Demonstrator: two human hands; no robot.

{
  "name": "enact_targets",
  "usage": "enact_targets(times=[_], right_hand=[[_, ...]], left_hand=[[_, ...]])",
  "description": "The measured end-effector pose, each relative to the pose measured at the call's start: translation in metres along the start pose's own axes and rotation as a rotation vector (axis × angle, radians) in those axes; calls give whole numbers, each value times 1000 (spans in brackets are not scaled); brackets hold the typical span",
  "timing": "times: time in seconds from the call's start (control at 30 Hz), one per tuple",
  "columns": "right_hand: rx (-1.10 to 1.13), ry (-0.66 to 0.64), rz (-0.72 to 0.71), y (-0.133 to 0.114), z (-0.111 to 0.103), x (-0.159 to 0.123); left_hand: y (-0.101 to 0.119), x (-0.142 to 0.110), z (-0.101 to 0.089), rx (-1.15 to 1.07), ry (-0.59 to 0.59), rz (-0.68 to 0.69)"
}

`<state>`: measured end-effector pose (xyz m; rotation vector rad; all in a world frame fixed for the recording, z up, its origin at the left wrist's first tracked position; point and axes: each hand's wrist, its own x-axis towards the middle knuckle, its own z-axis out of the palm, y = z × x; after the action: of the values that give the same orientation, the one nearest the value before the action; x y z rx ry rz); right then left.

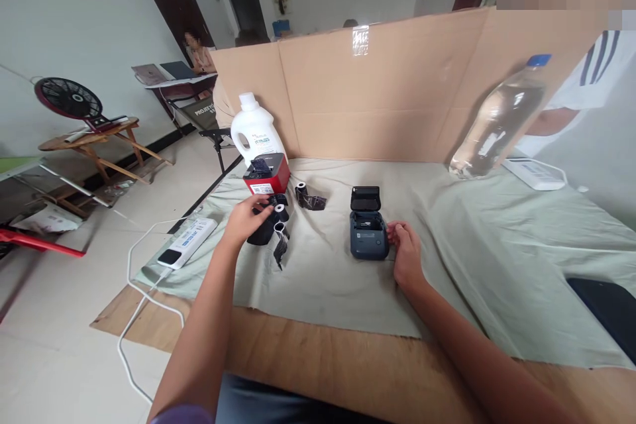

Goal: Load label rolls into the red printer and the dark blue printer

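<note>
A small dark blue label printer [368,244] stands on the cloth with its black lid [365,199] raised. At its right side is my right hand [407,248], fingers curled and drawn together close against the casing; anything between them is hidden. My left hand [247,217] reaches over a dark, flat item [261,233], thumb and forefinger apart. Just right of that hand are a black roll with a white core [281,212] and another roll with a loose black strip [281,252]. A third black roll [302,195], partly unwound, lies farther back.
A red and black box [268,175] and a white jug [258,129] stand behind my left hand. A white power strip [191,242] lies left. A leaning water bottle [501,119], cardboard screen [368,99] and dark phone-like slab [603,315] are around the table. A person's arm shows right.
</note>
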<state>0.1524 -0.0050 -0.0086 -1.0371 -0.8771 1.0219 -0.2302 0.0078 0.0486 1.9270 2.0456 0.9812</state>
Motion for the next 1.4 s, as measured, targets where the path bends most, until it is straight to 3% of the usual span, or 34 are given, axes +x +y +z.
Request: enact_targets(times=[0.1,0.2,0.27,0.33,0.43,0.53,0.6,0.7,0.83,0.97,1.07,1.2,1.4], right_hand=[[10,0,7,-1,0,0],[2,-3,17,-2,0,-4],[-67,-6,-35,-7,0,-8],[-176,-16,-163,-18,3,-13],[-270,-147,-251,-46,18,-16],[-248,-436,41,-80,42,-8],[-232,-615,248,-99,58,3],[-293,-754,288,-111,72,18],[-374,-810,211,-101,75,26],[-347,-772,228,-78,73,30],[-378,-773,250,-68,70,37],[-450,-838,261,-70,66,44],[-498,-897,299,-80,67,41]], left_hand=[[8,20,11,119,-217,12],[18,25,11,225,-198,-4],[33,18,4,170,-78,-2],[57,1,0,57,125,26],[102,-33,12,-118,396,146],[138,-62,46,-183,485,373],[151,-72,69,-181,488,498],[153,-76,93,-152,522,573],[142,-78,104,-66,544,593],[139,-85,108,-42,461,553],[141,-87,109,-75,485,546],[140,-85,105,-126,524,474],[133,-83,102,-135,437,363]])
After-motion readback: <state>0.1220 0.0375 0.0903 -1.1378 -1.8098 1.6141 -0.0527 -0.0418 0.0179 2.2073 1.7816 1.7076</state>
